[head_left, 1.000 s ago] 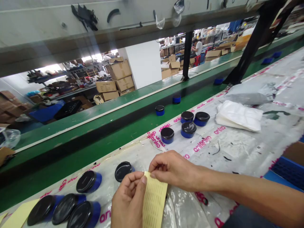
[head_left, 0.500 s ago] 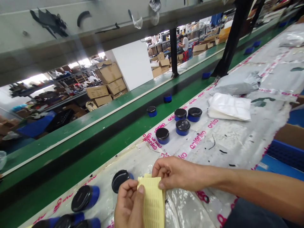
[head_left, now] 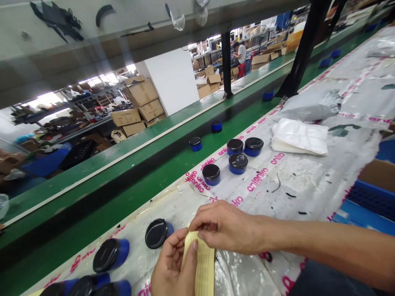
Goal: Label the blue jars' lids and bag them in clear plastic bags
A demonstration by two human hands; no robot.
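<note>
A yellow label sheet [head_left: 204, 267] with rows of small print is between my hands at the lower middle. My left hand [head_left: 175, 263] grips its left side, thumb lying on the front. Fingers pinched, my right hand [head_left: 224, 226] is at the sheet's top edge; whether a single label is between the fingertips is hidden. Just beyond my left hand lies a blue jar with a black lid [head_left: 158, 233]. Another such jar [head_left: 110, 255] and several more stand at the lower left. A further group of jars [head_left: 238, 163] sits beyond my right hand.
Past the plastic-covered table [head_left: 173, 201] runs a green conveyor belt [head_left: 148, 172] carrying blue jars [head_left: 195, 144]. A stack of white bags [head_left: 299, 137] lies at the right. A black post [head_left: 304, 49] and an overhead beam [head_left: 123, 33] frame the view. A seated person [head_left: 241, 53] is far back.
My right hand has moved left onto the sheet's top edge, covering its upper corner. My left hand has shifted slightly right. Jars on the belt have slid a little to the left.
</note>
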